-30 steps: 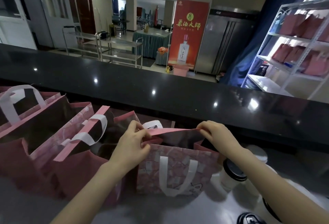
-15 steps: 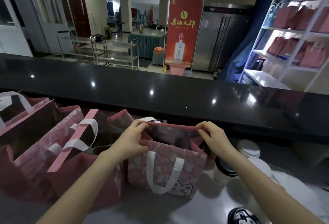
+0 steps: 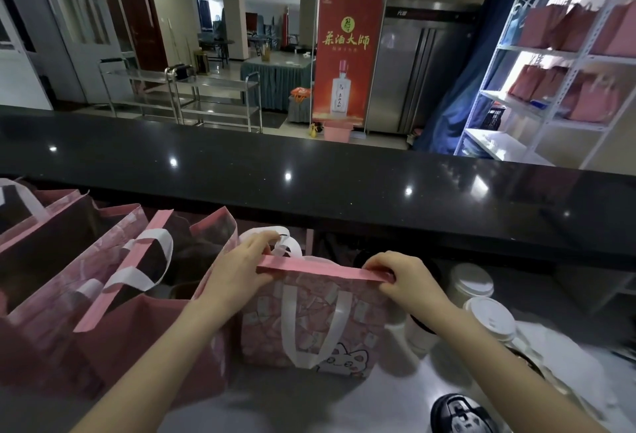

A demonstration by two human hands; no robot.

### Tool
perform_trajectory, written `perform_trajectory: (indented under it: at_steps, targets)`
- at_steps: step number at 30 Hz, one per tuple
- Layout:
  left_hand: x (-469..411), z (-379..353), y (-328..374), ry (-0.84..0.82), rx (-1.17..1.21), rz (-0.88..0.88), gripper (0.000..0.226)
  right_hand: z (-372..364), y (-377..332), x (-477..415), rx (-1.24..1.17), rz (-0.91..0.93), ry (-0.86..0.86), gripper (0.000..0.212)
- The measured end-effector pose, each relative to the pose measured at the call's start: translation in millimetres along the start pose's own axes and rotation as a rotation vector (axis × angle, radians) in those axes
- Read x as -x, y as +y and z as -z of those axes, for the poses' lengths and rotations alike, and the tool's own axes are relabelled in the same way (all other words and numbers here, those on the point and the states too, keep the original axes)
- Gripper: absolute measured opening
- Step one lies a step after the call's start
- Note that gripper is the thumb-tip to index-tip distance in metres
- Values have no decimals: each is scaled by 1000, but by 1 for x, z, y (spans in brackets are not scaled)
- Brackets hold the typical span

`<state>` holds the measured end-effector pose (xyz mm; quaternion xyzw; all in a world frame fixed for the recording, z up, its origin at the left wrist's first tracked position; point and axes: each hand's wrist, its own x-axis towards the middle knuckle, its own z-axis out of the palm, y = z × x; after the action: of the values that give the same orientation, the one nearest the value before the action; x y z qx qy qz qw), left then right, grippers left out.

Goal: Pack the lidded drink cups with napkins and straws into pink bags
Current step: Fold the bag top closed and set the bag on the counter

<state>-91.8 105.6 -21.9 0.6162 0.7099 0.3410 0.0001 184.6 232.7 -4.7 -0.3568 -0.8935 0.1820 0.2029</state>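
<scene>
Head view: pink bag [image 3: 309, 322], mouth closed.

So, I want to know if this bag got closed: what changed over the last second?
The mouth of the pink bag, open a second ago with its dark inside showing, is now shut: the left hand and right hand drew the rims together into one flat strip and pinch its ends. Neither let go. The lidded cups at right and open bags at left stayed put.

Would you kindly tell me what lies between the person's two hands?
In the head view, the pink bag's top strip runs between the left hand and right hand, both pinching its ends.
</scene>
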Motion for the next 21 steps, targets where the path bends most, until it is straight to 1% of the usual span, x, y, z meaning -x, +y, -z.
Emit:
perform_trajectory:
  at_steps: [3,6,8,9,11,13,15,18,21]
  targets:
    - [4,9,-9,-69,-15,-75,46,-3,-2,3,98,60,32,32]
    - [8,15,-14,-25,-145,-142,42,-10,-5,10,210,222,81,27]
    - [10,16,-15,-1,-193,-191,36,-14,-6,13,233,277,105,21]
    - [11,17,-14,-15,-194,-222,33,-14,-6,14,234,289,114,18]
    - [13,17,-9,-67,-187,-240,28,-15,-6,14,241,300,120,15]
    - [14,15,-5,-72,-214,-235,25,-15,-6,13,248,301,112,14]
    - [15,13,-3,-68,-224,-241,24,-13,-6,13,242,298,94,13]
    - [16,14,-2,-121,-230,-238,24,-13,-6,15,246,287,73,11]
    - [16,16,2,-116,-213,-249,9,-12,-11,13,250,229,64,11]
